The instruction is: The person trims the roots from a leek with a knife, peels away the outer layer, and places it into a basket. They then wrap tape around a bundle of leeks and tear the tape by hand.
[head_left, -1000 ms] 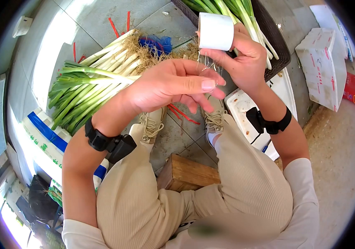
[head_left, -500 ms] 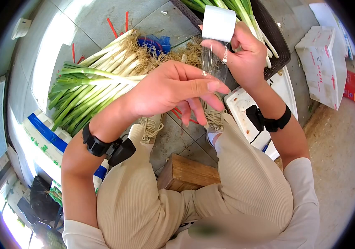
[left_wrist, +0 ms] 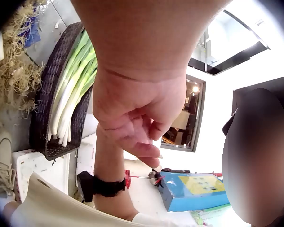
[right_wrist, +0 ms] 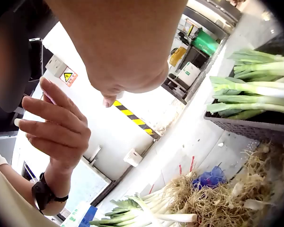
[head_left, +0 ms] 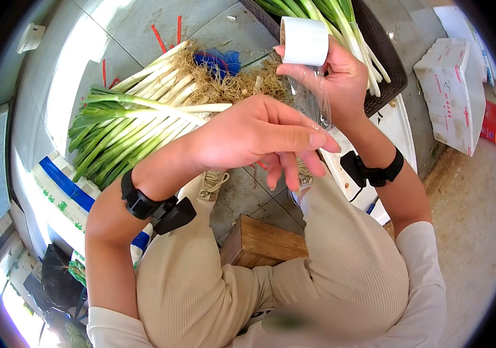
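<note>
While your right hand (head_left: 346,78) grips the white tape roll (head_left: 306,42) in front of you, above the floor and near the basket (head_left: 396,69), your left hand (head_left: 254,136) appears to pinch the lower end of the clear strip (head_left: 312,98) between thumb and forefinger. Exactly how that thumb and finger meet the film is hard to tell, but the strip runs down from the roll to them.

You likely have a light, firm roll there, steadiest when held by its core and rim, with your fingers off the sticky face. The strip looks thin, limp and probably tacky, apt to crease or cling to itself, so you do best to take it at the very end, across its width, under even tension.

Around you, the textures differ sharply: the roll is a smooth, short cylinder, and the strip is glossy and wrinkled. On the grey tiles lie leeks (head_left: 126,130) with slick white shanks, flat green leaves and dry, wiry roots (head_left: 248,84). Beside them you see crumpled blue netting (head_left: 219,61), and the basket is dark and woven.
</note>
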Demonstrator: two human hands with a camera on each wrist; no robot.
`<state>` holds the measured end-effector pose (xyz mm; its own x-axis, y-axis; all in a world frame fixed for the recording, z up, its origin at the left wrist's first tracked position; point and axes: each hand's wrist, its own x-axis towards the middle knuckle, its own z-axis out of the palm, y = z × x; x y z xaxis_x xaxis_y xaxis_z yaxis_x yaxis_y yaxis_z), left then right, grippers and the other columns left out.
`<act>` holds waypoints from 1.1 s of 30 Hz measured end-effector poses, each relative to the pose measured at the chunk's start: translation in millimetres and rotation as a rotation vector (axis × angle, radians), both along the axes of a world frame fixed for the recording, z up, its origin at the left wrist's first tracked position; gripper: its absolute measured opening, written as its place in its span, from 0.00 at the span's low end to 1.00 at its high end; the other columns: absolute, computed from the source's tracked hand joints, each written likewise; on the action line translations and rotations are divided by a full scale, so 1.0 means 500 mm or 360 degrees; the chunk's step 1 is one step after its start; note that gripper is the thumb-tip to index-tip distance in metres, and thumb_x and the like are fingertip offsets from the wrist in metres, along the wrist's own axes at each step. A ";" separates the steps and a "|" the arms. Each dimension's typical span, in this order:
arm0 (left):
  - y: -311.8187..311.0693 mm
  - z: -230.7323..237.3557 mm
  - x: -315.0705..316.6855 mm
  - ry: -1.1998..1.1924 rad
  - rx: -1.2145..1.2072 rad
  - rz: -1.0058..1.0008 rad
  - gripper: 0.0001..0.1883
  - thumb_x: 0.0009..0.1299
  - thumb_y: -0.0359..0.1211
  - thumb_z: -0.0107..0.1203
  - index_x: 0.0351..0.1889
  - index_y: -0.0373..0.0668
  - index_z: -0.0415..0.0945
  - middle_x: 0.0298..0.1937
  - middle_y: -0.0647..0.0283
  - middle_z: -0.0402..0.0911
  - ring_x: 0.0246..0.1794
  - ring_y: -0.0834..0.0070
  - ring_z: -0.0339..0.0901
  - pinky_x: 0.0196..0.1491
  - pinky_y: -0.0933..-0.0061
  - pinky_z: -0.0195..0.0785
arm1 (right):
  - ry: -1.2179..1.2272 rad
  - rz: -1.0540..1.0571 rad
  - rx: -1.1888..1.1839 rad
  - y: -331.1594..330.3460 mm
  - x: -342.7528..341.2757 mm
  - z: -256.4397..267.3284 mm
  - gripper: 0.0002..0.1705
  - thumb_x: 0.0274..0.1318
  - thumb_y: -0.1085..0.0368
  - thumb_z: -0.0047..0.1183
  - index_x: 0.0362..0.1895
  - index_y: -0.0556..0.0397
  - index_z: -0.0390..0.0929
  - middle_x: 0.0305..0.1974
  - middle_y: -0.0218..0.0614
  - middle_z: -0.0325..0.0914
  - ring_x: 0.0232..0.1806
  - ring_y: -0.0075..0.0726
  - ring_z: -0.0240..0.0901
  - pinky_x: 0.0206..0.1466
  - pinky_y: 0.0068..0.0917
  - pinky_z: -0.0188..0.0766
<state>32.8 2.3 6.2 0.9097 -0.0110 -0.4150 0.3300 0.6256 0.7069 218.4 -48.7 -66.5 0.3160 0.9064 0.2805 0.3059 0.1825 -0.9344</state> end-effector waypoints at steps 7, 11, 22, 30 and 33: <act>0.001 0.015 -0.007 0.0018 -0.0024 -0.0036 0.18 0.76 0.39 0.53 0.52 0.33 0.80 0.36 0.52 0.87 0.26 0.72 0.85 0.22 0.79 0.72 | 0.0002 0.0150 0.0105 -0.002 0.010 0.009 0.21 0.46 0.64 0.74 0.46 0.52 0.84 0.33 0.18 0.80 0.27 0.08 0.61 0.27 0.13 0.57; 0.000 0.013 -0.008 0.0013 -0.0047 -0.0065 0.18 0.76 0.39 0.53 0.52 0.33 0.81 0.35 0.53 0.87 0.26 0.73 0.85 0.22 0.79 0.72 | 0.0283 0.0175 0.0097 -0.004 -0.009 0.030 0.22 0.50 0.68 0.71 0.49 0.56 0.81 0.40 0.28 0.87 0.29 0.05 0.65 0.29 0.12 0.60; -0.003 -0.018 -0.016 0.0049 -0.0161 -0.0134 0.18 0.76 0.38 0.54 0.54 0.33 0.79 0.38 0.54 0.87 0.27 0.74 0.85 0.22 0.81 0.73 | 0.0366 0.0277 0.0179 -0.003 0.001 0.054 0.21 0.50 0.69 0.71 0.49 0.58 0.79 0.42 0.34 0.87 0.38 0.14 0.78 0.37 0.13 0.70; 0.067 -0.115 -0.140 0.0304 0.1933 -0.0574 0.19 0.61 0.34 0.65 0.51 0.44 0.81 0.44 0.60 0.84 0.45 0.62 0.81 0.49 0.63 0.73 | -0.0083 0.0238 0.0023 -0.030 0.044 0.023 0.25 0.49 0.66 0.72 0.51 0.60 0.79 0.44 0.28 0.86 0.27 0.07 0.64 0.28 0.12 0.58; 0.101 -0.208 -0.214 0.0285 0.2595 -0.0453 0.24 0.57 0.32 0.68 0.53 0.46 0.79 0.50 0.61 0.81 0.54 0.59 0.75 0.58 0.60 0.67 | -0.0040 0.0242 -0.0051 -0.037 0.041 0.010 0.25 0.48 0.65 0.73 0.51 0.58 0.81 0.41 0.25 0.85 0.26 0.09 0.61 0.28 0.12 0.57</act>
<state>-74.0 52.9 -97.9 0.8977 0.3638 -0.2485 0.4399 -0.7726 0.4578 238.8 -67.3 -61.4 0.1675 0.9519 0.2566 0.3005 0.1986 -0.9329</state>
